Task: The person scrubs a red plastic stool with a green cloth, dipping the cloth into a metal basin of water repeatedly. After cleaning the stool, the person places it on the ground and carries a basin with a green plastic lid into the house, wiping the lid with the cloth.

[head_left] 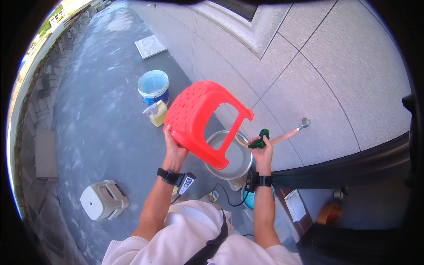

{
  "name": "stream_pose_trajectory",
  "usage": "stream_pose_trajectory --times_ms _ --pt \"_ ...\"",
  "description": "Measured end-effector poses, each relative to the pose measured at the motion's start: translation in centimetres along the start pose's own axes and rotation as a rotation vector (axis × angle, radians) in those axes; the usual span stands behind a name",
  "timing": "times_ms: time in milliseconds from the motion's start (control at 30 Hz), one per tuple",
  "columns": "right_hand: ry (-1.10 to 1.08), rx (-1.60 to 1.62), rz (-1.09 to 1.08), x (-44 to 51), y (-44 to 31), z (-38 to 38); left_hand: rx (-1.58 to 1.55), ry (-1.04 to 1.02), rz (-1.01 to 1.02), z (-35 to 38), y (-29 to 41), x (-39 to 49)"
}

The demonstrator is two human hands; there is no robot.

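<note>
A red plastic stool is tilted on its side in the air, its perforated seat facing left and its legs pointing right. My left hand grips it by the lower edge of the seat. In my right hand is a bunched dark green cloth, held to the right of the stool's legs. Below the stool stands a round metal basin, partly hidden by a stool leg. An orange hose runs from a wall tap behind my right hand towards the basin.
A blue bucket and a yellowish plastic jug stand beyond the stool. A beige stool is at lower left. A teal basin sits near my right forearm. The tiled wall bounds the right side; a patterned slab lies farther off.
</note>
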State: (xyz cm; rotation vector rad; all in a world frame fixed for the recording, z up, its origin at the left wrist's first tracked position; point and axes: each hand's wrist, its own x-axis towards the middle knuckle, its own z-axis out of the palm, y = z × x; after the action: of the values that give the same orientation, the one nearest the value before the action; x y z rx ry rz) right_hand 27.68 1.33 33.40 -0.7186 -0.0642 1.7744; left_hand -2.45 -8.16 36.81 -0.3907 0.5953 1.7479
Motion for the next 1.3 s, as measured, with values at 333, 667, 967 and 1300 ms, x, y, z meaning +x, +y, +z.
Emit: stream_pose_trajectory --times_ms 333,667,967,1300 --pt "0.07 0.186 -0.13 4.7 -0.6 -3.6 -0.015 0.071 0.041 -0.3 1.7 -0.8" --pt "0.128 -0.39 -0.071 6.9 -3.2 -1.5 -0.041 0.068 0.091 -1.7 3.2 -0.3" --pt "0.282 -0.71 -0.124 8.9 -2.9 0.9 -0.001 0.126 0.13 -1.5 3.6 -0.7" --pt "0.297 -0.77 -0.161 8.3 -1.7 1.6 -0.005 0.127 0.121 -3.0 3.7 0.4"
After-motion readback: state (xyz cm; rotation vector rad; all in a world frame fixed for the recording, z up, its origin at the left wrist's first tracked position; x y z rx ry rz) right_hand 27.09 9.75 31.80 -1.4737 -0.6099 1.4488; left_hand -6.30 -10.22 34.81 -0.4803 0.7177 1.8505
